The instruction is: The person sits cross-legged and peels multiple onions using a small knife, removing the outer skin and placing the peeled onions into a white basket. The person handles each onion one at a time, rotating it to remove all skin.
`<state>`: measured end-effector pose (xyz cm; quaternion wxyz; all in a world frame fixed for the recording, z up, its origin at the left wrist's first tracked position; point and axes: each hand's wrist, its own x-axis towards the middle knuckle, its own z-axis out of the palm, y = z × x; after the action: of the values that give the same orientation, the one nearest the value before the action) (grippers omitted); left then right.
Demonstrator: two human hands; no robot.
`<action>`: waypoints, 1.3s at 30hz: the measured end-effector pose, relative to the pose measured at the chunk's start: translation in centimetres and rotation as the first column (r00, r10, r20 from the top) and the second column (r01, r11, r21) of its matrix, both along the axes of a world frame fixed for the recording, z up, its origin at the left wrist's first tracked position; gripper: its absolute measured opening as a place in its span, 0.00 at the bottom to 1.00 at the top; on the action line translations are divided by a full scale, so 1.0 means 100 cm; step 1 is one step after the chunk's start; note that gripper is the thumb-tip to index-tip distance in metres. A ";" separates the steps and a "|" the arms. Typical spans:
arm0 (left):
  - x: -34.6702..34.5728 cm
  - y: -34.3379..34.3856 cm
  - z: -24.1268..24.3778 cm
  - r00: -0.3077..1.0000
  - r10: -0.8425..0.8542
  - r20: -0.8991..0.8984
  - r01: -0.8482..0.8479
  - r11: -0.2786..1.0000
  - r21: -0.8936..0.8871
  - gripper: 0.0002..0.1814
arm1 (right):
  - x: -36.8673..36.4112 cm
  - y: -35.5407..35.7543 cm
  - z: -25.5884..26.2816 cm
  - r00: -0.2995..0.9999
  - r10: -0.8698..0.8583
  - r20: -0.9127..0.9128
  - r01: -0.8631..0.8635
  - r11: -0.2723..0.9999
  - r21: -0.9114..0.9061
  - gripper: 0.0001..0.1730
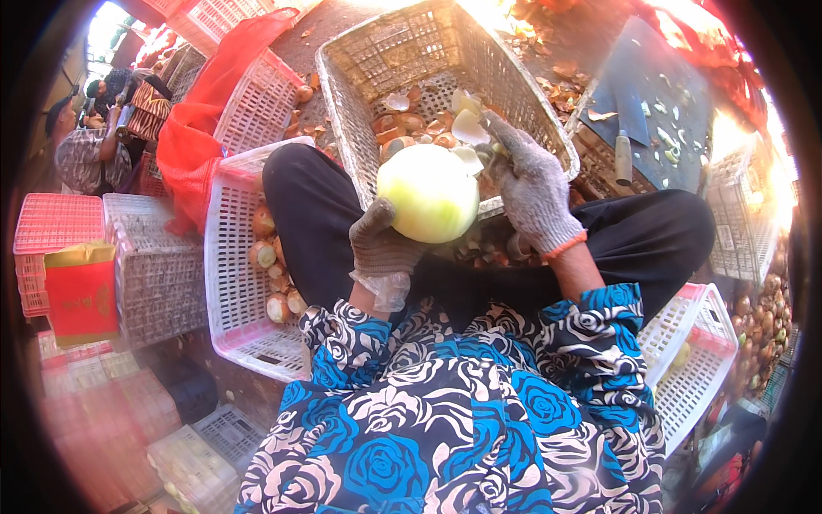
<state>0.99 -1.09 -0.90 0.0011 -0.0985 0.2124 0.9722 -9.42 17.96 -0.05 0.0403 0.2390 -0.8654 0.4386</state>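
My left hand point(388, 241), in a knitted work glove with clear plastic at the wrist, cradles a large pale peeled onion point(427, 193) from below and the left. My right hand point(533, 180), in a grey knitted glove with an orange cuff, is at the onion's right side. Its fingers grip a pale flap of onion layer point(470, 160) at the bulb's upper right. Other whitish onion pieces point(471, 126) show beside the fingertips, over the crate; whether they touch the glove is unclear. Under the onion, a dirty white plastic crate point(398, 38) contains brown onion skins point(411, 122).
Left of my knee, a white crate point(221, 276) holds onions point(277, 308). At right, a cleaver point(626, 109) lies on a dark board point(674, 90) with onion scraps. Red mesh point(192, 135) drapes over crates. Another person point(90, 154) sits far left. Onions point(761, 321) are heaped far right.
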 end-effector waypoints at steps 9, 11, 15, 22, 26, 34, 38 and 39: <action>-0.004 0.006 0.014 0.999 -0.027 -0.048 0.012 0.959 -0.283 0.54 | 0.021 -0.001 0.027 0.963 0.238 -0.124 -0.185 0.925 0.333 0.50; -0.004 0.010 0.013 0.998 -0.038 -0.056 0.019 0.952 -0.306 0.53 | 0.019 0.000 0.025 0.960 0.247 -0.133 -0.194 0.927 0.320 0.49; -0.003 0.014 0.009 0.997 -0.056 -0.059 0.033 0.942 -0.335 0.53 | 0.019 -0.001 0.028 0.966 0.248 -0.074 -0.206 0.910 0.359 0.49; 0.000 0.015 0.007 0.995 -0.080 -0.056 0.057 0.942 -0.331 0.52 | 0.017 0.005 0.012 0.968 0.233 -0.097 -0.188 0.923 0.336 0.46; 0.000 0.012 0.006 0.994 -0.101 -0.043 0.084 0.951 -0.297 0.52 | 0.018 0.010 0.010 0.974 0.205 -0.099 -0.154 0.914 0.374 0.45; 0.012 0.006 0.000 0.994 -0.104 -0.028 0.096 0.970 -0.221 0.52 | 0.002 0.012 -0.010 0.991 0.113 0.073 -0.134 0.878 0.459 0.42; 0.018 0.004 0.000 0.996 -0.091 -0.027 0.084 0.981 -0.176 0.52 | -0.005 0.017 -0.024 0.991 0.022 0.134 -0.076 0.908 0.412 0.38; 0.017 0.002 -0.002 0.996 -0.083 -0.029 0.077 0.984 -0.162 0.52 | -0.006 0.015 -0.025 0.994 0.005 0.112 -0.045 0.933 0.357 0.37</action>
<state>2.73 -0.87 -1.06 0.0284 -0.0723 0.2939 0.9527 -10.05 19.46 -2.51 -0.0567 0.2289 -0.9288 0.2859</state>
